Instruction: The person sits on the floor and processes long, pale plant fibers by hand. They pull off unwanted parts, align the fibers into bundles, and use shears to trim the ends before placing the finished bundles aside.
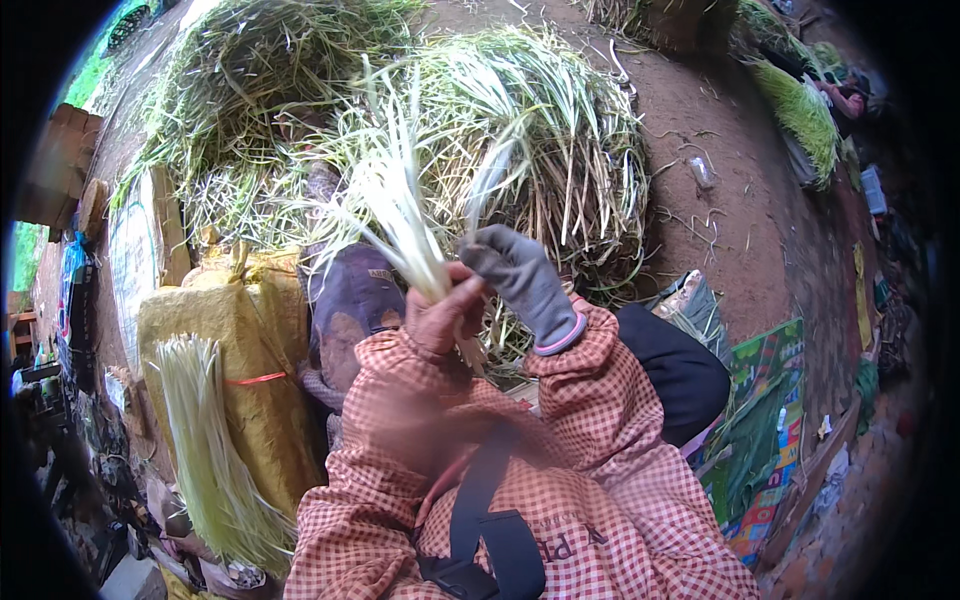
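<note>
My bare left hand (444,309) grips a bunch of pale green-white stalks (401,217) near their lower ends, with the thin leaves fanning up and away from me. My right hand (521,281), in a grey knitted glove with a pink cuff edge, is beside it, its fingertips pinched on a thin leafy stalk (487,180). Beyond both hands lies a large heap of long green stalks (555,150) with brownish lower ends. A sorted bundle of pale stalks (214,450) rests on a yellow woven sack (259,405) at the left.
Another heap of green stalks (247,97) lies at the far left. Small litter, including a clear plastic piece (702,172), is on the bare earth floor (727,247). A colourful printed mat (769,450) lies at the right. Another person's arm (847,99) shows at the far right.
</note>
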Demonstrator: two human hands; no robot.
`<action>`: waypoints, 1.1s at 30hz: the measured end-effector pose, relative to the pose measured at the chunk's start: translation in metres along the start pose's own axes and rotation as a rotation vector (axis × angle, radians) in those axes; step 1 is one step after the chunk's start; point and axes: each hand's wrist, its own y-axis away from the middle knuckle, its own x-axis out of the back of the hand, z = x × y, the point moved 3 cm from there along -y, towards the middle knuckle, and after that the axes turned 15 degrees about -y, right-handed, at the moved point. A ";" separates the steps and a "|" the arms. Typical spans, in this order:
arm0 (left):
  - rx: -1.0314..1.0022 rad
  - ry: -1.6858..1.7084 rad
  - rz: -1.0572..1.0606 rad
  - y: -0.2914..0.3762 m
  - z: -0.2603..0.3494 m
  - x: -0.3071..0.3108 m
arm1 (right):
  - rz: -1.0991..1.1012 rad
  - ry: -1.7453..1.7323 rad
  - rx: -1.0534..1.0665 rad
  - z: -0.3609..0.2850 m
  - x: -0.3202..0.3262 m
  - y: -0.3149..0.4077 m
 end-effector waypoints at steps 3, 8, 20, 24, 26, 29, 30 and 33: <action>-0.014 0.113 0.116 0.000 0.014 0.025 | -0.206 -0.178 -0.202 0.021 -0.007 0.016; 0.015 0.252 0.120 0.000 0.017 0.049 | -0.150 -0.014 -0.319 0.035 -0.009 0.049; -0.018 0.267 0.590 -0.010 0.020 0.132 | -0.032 0.451 -0.316 0.020 0.015 0.130; -0.098 0.397 0.589 -0.007 0.031 0.173 | 0.148 0.774 0.101 -0.006 0.067 0.152; -0.119 0.427 0.577 -0.002 0.033 0.182 | 0.373 1.086 0.398 -0.034 0.094 0.155; -0.159 0.474 0.493 0.007 0.031 0.172 | 0.832 -0.121 -0.021 -0.047 0.120 0.165; -0.135 0.487 0.430 0.008 0.027 0.161 | 0.617 -0.157 0.178 -0.042 0.103 0.153; -0.136 0.509 0.304 0.014 0.015 0.128 | 0.313 0.075 -0.078 -0.017 0.051 0.135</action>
